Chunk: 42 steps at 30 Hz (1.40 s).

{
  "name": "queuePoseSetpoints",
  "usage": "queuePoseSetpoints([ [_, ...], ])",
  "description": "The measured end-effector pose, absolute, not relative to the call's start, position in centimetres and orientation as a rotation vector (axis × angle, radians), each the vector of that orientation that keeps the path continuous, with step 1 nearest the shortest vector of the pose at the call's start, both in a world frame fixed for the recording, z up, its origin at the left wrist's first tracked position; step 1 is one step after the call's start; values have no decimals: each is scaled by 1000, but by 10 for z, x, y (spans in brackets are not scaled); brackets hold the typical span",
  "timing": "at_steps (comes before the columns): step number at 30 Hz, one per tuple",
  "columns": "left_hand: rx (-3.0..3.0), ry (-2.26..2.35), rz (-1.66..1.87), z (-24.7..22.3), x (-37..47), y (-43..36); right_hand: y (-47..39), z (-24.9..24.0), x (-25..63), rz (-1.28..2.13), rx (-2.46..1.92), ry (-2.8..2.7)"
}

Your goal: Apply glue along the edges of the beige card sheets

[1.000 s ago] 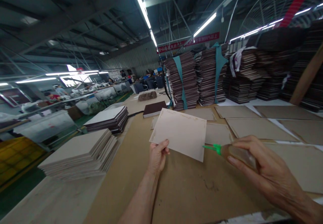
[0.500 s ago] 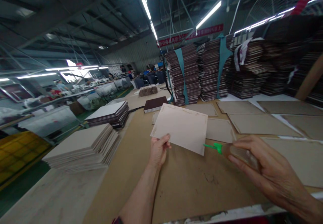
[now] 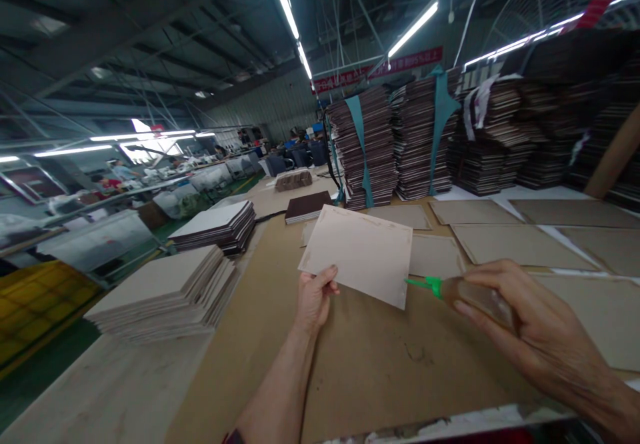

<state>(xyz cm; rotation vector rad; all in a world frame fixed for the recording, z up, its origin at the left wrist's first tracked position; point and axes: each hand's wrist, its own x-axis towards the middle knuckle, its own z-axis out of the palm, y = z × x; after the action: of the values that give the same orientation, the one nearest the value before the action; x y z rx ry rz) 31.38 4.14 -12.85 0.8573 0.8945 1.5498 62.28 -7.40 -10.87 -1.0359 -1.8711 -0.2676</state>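
Observation:
My left hand [image 3: 319,291] pinches the near left edge of a pale rectangular board [image 3: 360,251], holding it tilted above the brown table surface [image 3: 380,364]. Faint marks run along several of the board's edges. In my right hand [image 3: 520,324] is a translucent brownish bottle [image 3: 480,301] with a green nozzle [image 3: 427,285]. The fingers wrap round the bottle, and the nozzle tip points left, at the board's right edge. Whether the tip touches the board I cannot tell.
Stacks of pale boards [image 3: 150,284] and white-topped boards [image 3: 215,221] stand at the left. Flat boards [image 3: 520,245] lie at the right. Behind are tall dark stacks [image 3: 367,144] with teal strips, and a dark flat stack [image 3: 307,207]. A yellow bin [image 3: 40,304] is at far left.
My right hand has shifted slightly upward with the bottle, so the green nozzle tip is higher along the board's right edge. My left hand and the board have hardly moved.

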Motion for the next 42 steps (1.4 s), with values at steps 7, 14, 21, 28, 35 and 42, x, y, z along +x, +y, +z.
queuePoseSetpoints([
  [7, 881, 871, 1521, -132, 312, 42, -74, -110, 622, -241, -1019, -1905],
  [14, 875, 881, 1539, -132, 311, 43, -77, -114, 617, -222, -1002, -1891],
  [21, 861, 867, 1544, -132, 312, 44, -78, -119, 617, -212, -991, -1923],
  [28, 860, 861, 1554, -131, 312, 42, -80, -117, 617, -118, -982, -1968],
  [35, 860, 868, 1556, -129, 314, 41, -81, -115, 618, -96, -982, -1963],
  [42, 843, 879, 1566, -130, 313, 42, -86, -118, 617, -112, -997, -1953],
])
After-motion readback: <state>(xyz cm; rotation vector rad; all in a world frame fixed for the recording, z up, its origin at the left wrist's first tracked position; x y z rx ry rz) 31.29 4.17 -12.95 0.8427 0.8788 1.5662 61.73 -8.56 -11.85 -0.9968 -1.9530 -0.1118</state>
